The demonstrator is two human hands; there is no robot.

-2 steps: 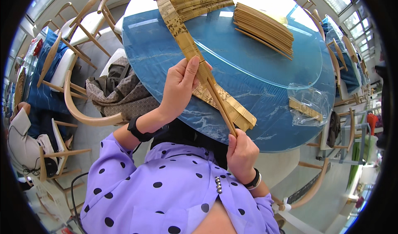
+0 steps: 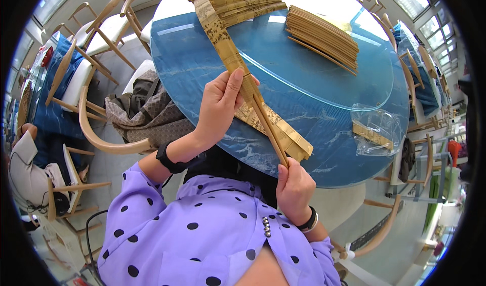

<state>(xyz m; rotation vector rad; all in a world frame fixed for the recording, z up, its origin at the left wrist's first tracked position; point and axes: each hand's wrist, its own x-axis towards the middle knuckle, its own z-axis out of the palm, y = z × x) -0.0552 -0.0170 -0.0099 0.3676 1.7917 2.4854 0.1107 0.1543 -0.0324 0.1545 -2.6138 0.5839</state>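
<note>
My left hand (image 2: 218,103) is closed, thumb on top, around a long gold strip of folded paper (image 2: 217,30) with a dark speckled pattern, which looks like a folding-fan leaf. Slim brown fan sticks (image 2: 269,125) run from the strip's lower end down toward me. My right hand (image 2: 295,187) is closed around the lower end of these sticks, near the table's front edge. Beneath them, another gold patterned strip (image 2: 291,140) lies slantwise on the table, partly covered by the sticks and my left hand.
The round table (image 2: 177,78) has a blue cover and a glass turntable (image 2: 324,91). Several gold folded strips (image 2: 245,5) lie at the far left, and a stack of brown sticks (image 2: 322,38) beside them. A clear plastic bag (image 2: 377,116) sits at right. A bag (image 2: 152,111) rests on a chair.
</note>
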